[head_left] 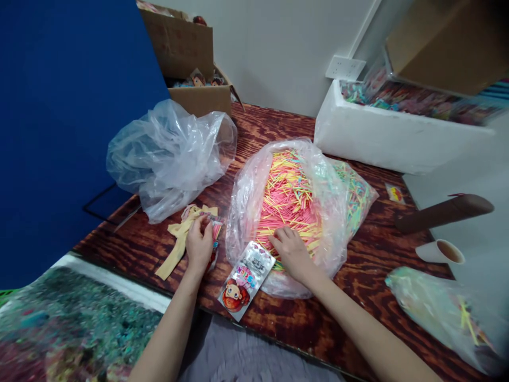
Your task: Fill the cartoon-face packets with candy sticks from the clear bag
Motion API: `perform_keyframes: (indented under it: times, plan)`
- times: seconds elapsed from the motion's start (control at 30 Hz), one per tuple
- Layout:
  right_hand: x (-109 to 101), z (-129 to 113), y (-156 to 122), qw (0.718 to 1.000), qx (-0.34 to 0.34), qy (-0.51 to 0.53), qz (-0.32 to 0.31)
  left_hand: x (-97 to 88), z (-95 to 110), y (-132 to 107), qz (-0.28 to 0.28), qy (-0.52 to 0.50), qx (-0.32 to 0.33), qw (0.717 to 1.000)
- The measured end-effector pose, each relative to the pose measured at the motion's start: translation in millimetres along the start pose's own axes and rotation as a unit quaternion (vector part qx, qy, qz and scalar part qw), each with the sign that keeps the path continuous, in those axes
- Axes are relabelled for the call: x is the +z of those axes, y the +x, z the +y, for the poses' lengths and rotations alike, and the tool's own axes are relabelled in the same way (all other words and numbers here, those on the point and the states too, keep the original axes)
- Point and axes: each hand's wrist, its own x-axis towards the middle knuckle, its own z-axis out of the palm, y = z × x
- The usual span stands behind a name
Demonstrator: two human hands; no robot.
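My left hand (200, 245) is closed at the mouth of a small printed packet (216, 239), which has pink and yellow sticks showing inside. Beside that hand lies a pale yellow cloth strip (175, 249), partly covered by it. My right hand (292, 252) rests on a heap of thin coloured sticks (284, 196), mostly pink and yellow, with its fingers curled down into them. The heap fills a clear plastic bag (246, 199) with its mouth spread wide. Against the bag's near edge leans a flat silver packet (246, 278) with a cartoon face.
Left of the heap lies a crumpled clear bag (170, 154). Cardboard boxes (201, 99) stand behind it, and a white foam box (397, 135) is at back right. A brown flask (445, 214), a paper cup (431, 251) and another filled bag (437, 307) are on the right.
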Motion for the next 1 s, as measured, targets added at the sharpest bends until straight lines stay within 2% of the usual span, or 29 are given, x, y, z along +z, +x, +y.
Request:
perform_keyframes:
  times: [0.13, 0.23, 0.37, 0.5, 0.67, 0.77, 0.9, 1.0]
  plan:
    - [5, -9, 8, 0.998, -0.006, -0.057, 0.005, -7.4, 7, -7, 0.03, 0.059, 0.06, 0.996]
    - [11, -11, 11, 0.997, 0.003, -0.079, 0.023, -18.2, 12, -11, 0.017, 0.081, 0.083, 0.993]
    - [17, -2, 3, 0.998, 0.004, -0.054, 0.038, -29.4, 15, -16, -0.003, 0.079, 0.093, 0.993]
    - [16, 10, -5, 0.998, 0.015, -0.005, 0.062, -32.1, 19, -23, -0.012, 0.069, 0.093, 0.993]
    - [11, 23, -7, 0.998, -0.001, 0.032, 0.052, -25.3, 32, -30, -0.045, 0.06, 0.117, 0.99]
    - [8, 33, -6, 0.993, 0.024, 0.086, 0.075, -17.9, 42, -40, -0.079, 0.06, 0.114, 0.989]
    - [1, 46, 2, 0.966, 0.083, 0.217, 0.112, -5.3, 58, -58, -0.128, 0.043, 0.12, 0.983]
    - [-4, 54, 10, 0.934, 0.135, 0.326, 0.065, 5.3, 70, -69, -0.176, 0.021, 0.129, 0.976]
